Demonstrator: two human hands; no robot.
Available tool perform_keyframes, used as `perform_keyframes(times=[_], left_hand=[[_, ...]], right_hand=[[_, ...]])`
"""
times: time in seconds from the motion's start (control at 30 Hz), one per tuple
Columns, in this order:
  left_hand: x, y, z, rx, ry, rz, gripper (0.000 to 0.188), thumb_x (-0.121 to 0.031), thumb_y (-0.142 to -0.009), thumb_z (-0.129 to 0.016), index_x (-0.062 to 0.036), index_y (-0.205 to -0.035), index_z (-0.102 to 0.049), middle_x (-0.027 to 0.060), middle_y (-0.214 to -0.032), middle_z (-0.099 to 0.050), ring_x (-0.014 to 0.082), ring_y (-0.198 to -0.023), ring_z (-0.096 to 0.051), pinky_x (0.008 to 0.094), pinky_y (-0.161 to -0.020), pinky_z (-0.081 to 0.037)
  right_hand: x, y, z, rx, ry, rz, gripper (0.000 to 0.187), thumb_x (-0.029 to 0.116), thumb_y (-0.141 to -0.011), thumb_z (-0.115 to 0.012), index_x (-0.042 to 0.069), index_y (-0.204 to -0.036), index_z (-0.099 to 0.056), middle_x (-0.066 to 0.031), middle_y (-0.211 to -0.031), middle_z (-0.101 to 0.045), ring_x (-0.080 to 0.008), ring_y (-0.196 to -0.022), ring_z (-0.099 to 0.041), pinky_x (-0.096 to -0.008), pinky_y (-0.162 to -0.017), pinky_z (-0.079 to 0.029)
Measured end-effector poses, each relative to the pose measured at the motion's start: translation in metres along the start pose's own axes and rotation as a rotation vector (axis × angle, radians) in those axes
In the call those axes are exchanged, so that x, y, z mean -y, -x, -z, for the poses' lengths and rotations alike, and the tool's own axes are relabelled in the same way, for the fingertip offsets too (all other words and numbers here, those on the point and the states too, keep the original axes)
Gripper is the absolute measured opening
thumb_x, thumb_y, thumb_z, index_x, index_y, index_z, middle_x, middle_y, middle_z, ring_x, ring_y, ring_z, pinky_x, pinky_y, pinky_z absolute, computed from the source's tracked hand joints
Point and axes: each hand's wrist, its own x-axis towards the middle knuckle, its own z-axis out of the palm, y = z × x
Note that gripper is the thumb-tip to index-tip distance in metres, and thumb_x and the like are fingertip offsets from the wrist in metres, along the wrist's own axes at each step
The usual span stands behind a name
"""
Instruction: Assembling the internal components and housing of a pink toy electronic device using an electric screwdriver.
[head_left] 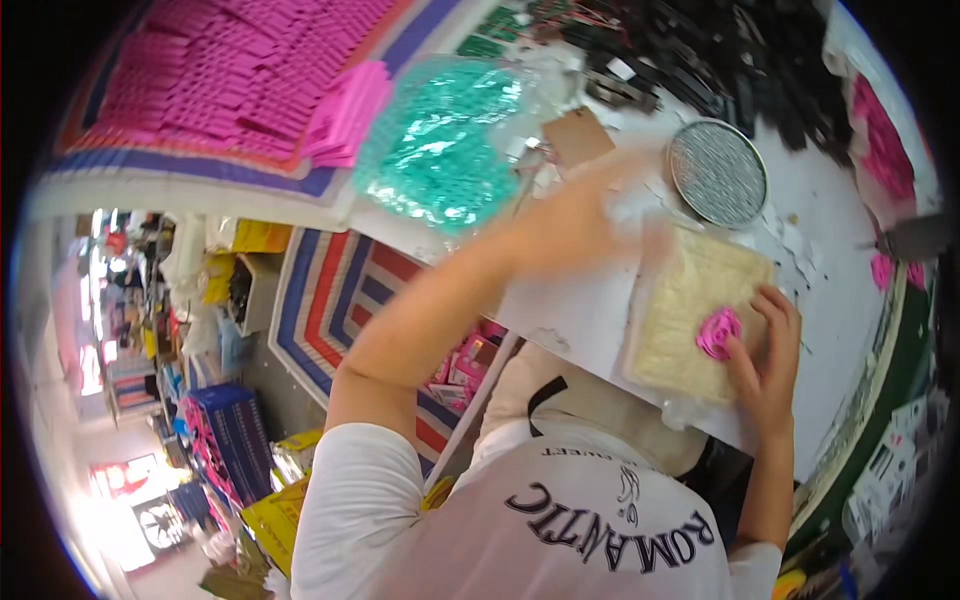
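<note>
My left hand point(590, 215) is smeared by motion over the white worktop, between a clear bag of teal pieces point(445, 145) and a round tin of small silvery pieces point(718, 173). Whether it holds anything cannot be made out. Below it lies a flat, pale yellow pad or packet point(670, 300), seemingly in clear plastic. On the pad sits a small pink, coiled, rose-shaped piece point(718, 333). At the pad's right edge rests my right hand point(772, 365), thumb and fingers apart. Its thumb tip is at the pink piece's edge, and its fingertips lie on the pad.
Many pink pieces point(230, 75) cover a striped sheet at the far left. A heap of black parts point(740, 60) fills the back. A brown card point(578, 137) lies near the tin. At the right edge is a dark tool-like object point(915, 240). A striped bag point(330, 300) stands below the table.
</note>
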Motion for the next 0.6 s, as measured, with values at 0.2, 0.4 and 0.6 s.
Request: perform_keyframes(times=[0.2,0.4,0.6], left_hand=[[0.161,0.072,0.317,-0.705,-1.055,0.967,0.142,-0.074,-0.053,-0.085,-0.0014,-0.158,-0.022,0.0274,-0.164,-0.018,0.0424,-0.146,-0.034,0.0514,-0.121,-0.024],[0.140,0.119,0.312,-0.598,0.231,1.094,0.036,-0.022,-0.091,-0.070,-0.0123,-0.126,-0.068,-0.0004,-0.106,-0.069,0.0164,-0.086,-0.064,0.0315,-0.064,-0.052],[0.081,0.051,0.224,-0.641,0.227,0.775,0.043,-0.024,-0.095,-0.062,-0.0086,-0.135,-0.057,0.0046,-0.120,-0.064,0.0183,-0.093,-0.062,0.0325,-0.072,-0.053]], right_hand=[[0.013,0.007,0.008,-0.049,-0.050,-0.018,0.049,0.005,-0.081,-0.073,0.002,-0.128,-0.059,-0.0179,-0.135,-0.055,-0.0341,-0.126,-0.052,-0.0411,-0.103,-0.043],[0.006,0.029,0.044,-0.107,0.050,-0.049,0.047,0.006,-0.078,-0.074,0.002,-0.124,-0.062,-0.0187,-0.130,-0.059,-0.0351,-0.120,-0.056,-0.0419,-0.098,-0.047],[-0.030,0.051,0.101,-0.230,0.339,0.003,0.044,0.012,-0.077,-0.077,0.006,-0.118,-0.064,-0.0138,-0.123,-0.061,-0.0353,-0.115,-0.056,-0.0422,-0.097,-0.048]])
